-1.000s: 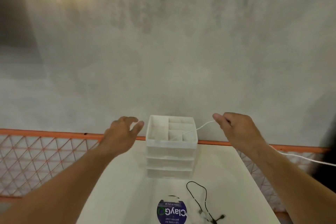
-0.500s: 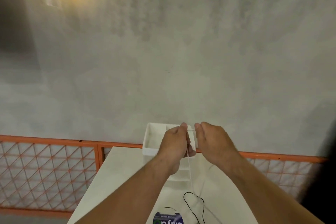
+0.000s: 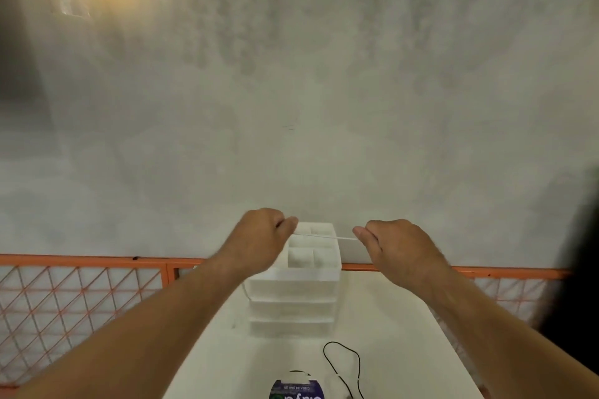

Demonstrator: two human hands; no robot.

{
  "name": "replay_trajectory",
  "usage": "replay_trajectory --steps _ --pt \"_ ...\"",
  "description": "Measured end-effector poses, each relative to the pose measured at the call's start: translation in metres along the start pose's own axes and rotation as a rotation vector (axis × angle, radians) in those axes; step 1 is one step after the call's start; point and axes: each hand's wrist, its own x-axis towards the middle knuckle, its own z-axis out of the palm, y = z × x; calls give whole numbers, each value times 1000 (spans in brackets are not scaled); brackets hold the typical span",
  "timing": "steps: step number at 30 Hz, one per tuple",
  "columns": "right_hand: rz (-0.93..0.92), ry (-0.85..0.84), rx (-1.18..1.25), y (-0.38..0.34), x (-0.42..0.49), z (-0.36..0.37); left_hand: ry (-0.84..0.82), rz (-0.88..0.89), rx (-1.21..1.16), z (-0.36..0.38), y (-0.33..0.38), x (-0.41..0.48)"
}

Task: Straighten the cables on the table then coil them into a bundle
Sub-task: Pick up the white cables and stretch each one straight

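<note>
A thin white cable [image 3: 324, 235] is stretched taut between my two hands, held above the white organizer. My left hand [image 3: 259, 241] pinches its left end and my right hand [image 3: 395, 248] pinches it on the right. Both hands are raised over the far end of the white table [image 3: 398, 334]. A thin black cable [image 3: 343, 366] lies in a loose loop on the table near the bottom edge of the view.
A white drawer organizer [image 3: 291, 298] with open top compartments stands at the table's far end. A round blue-labelled container [image 3: 296, 390] sits at the bottom edge. An orange mesh railing [image 3: 81, 295] runs behind the table before a grey wall.
My hands came together over the organizer, the left taking hold of the white cable, then moved apart, pulling the cable straight between them.
</note>
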Motion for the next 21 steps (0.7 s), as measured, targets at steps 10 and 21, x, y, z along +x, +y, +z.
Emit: replay_trajectory --steps 10,21 --pt "59 53 -85 23 -4 2 101 -135 66 -36 -65 -5" --pt "-69 281 352 -30 6 -7 -45 -183 -621 8 -7 -27"
